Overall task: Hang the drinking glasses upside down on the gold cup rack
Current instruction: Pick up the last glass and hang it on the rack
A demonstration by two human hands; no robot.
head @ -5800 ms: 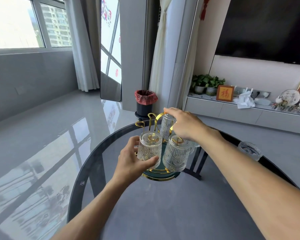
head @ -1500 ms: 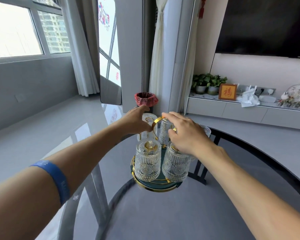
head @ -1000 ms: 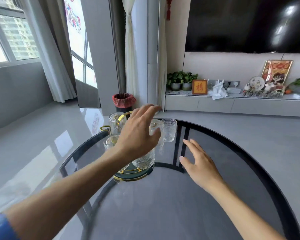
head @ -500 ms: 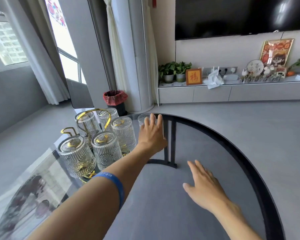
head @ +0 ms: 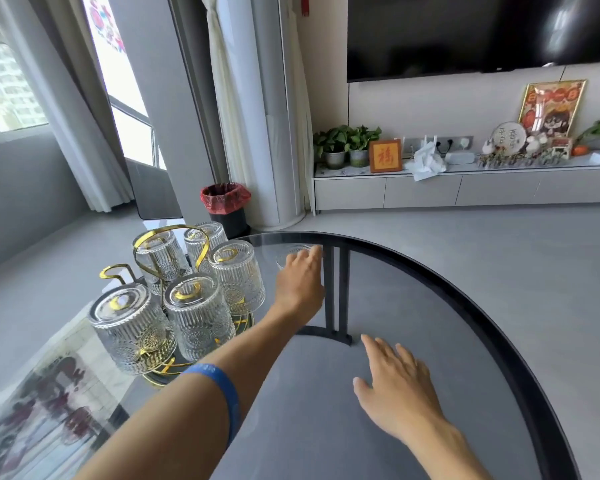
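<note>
The gold cup rack stands on the left part of the round glass table. Several ribbed drinking glasses hang upside down on it, and one gold hook at its left is bare. One more drinking glass stands upright at the table's far edge, right of the rack. My left hand reaches past the rack and its fingers curl over this glass, hiding most of it. My right hand lies flat on the table with spread fingers, holding nothing.
The table's black rim curves along the right side. Its black legs show through the glass beyond my left hand. A bin with a red bag stands on the floor behind the rack. A low cabinet runs along the far wall.
The view has swung right since both hands were at the rack. My left hand has gone on to the loose glass and its fingers have curled over it. My right hand stays flat on the table.
</note>
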